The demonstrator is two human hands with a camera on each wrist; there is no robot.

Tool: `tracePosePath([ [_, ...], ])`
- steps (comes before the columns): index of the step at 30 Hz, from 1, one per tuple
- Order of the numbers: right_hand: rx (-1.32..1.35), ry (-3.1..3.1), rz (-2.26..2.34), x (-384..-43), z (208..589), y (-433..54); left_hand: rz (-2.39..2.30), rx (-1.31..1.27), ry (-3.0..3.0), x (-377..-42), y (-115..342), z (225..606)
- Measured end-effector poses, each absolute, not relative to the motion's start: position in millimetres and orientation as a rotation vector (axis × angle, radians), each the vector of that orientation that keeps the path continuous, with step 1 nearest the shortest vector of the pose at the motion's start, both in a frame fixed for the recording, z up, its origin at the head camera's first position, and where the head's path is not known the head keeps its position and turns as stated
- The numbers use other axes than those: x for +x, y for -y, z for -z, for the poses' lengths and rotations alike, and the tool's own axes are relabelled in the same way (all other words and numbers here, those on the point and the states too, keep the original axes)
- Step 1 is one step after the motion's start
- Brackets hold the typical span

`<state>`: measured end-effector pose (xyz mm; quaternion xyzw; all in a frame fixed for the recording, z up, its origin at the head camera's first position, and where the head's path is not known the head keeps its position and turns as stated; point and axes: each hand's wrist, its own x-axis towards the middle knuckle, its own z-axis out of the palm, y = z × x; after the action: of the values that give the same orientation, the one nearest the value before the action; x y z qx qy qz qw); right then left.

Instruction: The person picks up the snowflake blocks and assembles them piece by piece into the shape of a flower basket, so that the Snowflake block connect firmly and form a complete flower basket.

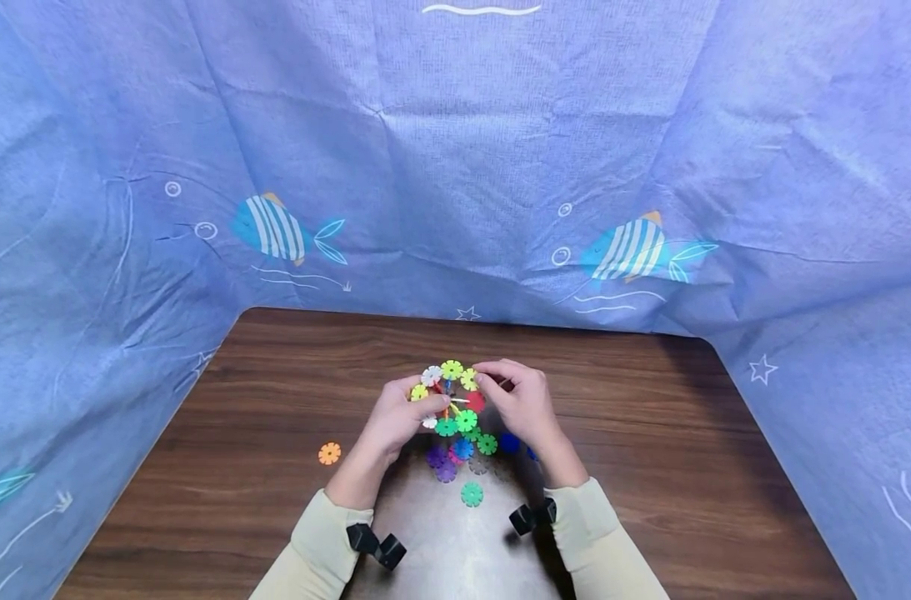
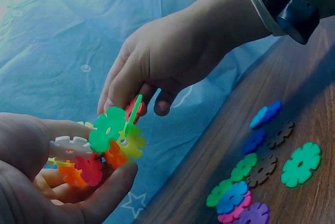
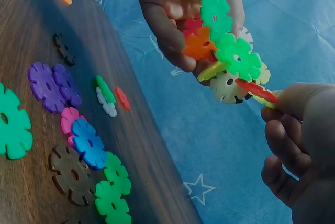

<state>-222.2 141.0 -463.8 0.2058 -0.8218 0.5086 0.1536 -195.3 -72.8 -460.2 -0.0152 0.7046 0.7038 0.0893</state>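
A cluster of interlocking notched flower discs (image 1: 446,426) in green, white, yellow, red and orange is held up above the table. My left hand (image 1: 404,414) grips it from the left, thumb on the near side, with an orange disc (image 3: 200,44) close to the fingers. From the right, my right hand (image 1: 523,400) pinches the edge of a yellow disc (image 1: 468,379) on the cluster's outer side. A red disc (image 3: 256,90) stands edge-on right at the right thumb tip. Part of the cluster is hidden behind the left fingers.
Loose discs lie on the brown wooden table (image 1: 237,500) below the hands: purple ones (image 3: 47,88), a blue one (image 3: 89,143), a dark grey one (image 3: 72,174) and several green. An orange disc (image 1: 330,453) sits apart at left. A blue fish-print cloth (image 1: 455,167) hangs behind.
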Motion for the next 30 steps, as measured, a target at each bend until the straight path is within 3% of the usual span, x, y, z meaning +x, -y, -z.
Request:
tracePosePath([
  [30, 0.533, 2.299, -1.720, -220.1, 473.9, -130.9, -2.117, -0.158, -2.237, -194.4, 63.3, 465.7],
])
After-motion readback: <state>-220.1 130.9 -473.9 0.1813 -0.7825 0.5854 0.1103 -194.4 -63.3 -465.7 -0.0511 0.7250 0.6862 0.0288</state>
